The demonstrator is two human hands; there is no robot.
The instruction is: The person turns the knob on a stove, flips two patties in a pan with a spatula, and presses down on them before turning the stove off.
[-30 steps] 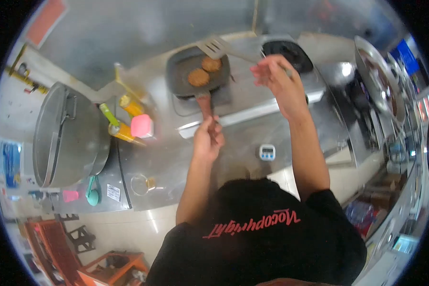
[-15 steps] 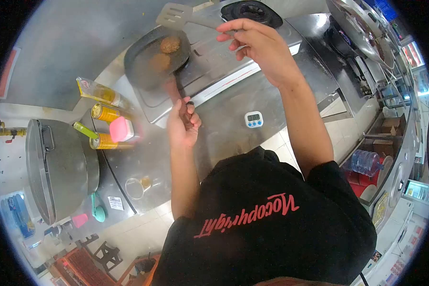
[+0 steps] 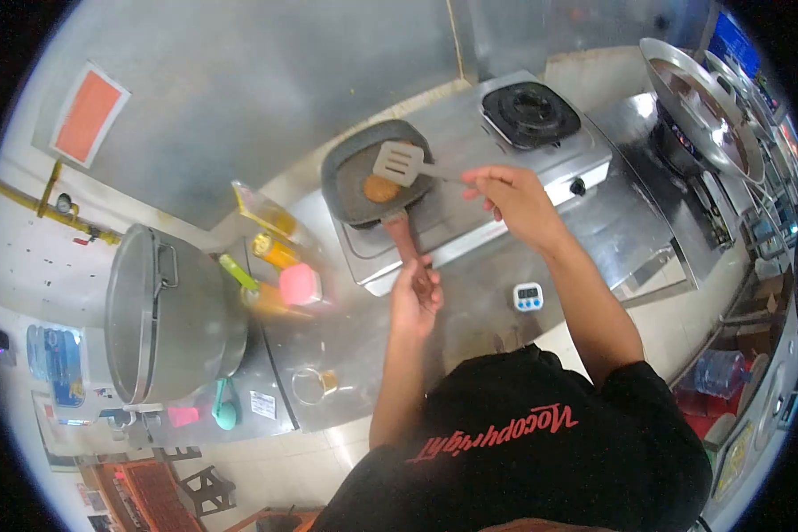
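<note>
My left hand [image 3: 415, 300] is wrapped around the brown handle [image 3: 401, 238] of a dark square frying pan [image 3: 346, 182] on the stove. Between the fingers of my right hand [image 3: 516, 202] is the thin handle of a slotted spatula [image 3: 394, 165]. Its pale blade lies over the pan, overlapping the browned patties. One round patty [image 3: 381, 188] shows below the blade; a second is mostly hidden behind it.
Right of the pan is a black burner [image 3: 532, 111]. A white timer [image 3: 528, 297] stands on the steel counter. To the left are a pink-lidded container [image 3: 301, 284], yellow bottles [image 3: 275, 251], a large metal pot [image 3: 182, 319] and a small clear cup [image 3: 315, 387].
The spatula has come down from beyond the pan's far right edge to over the patties. My left hand stays on the pan handle. The camera view has shifted, moving the scene right and down.
</note>
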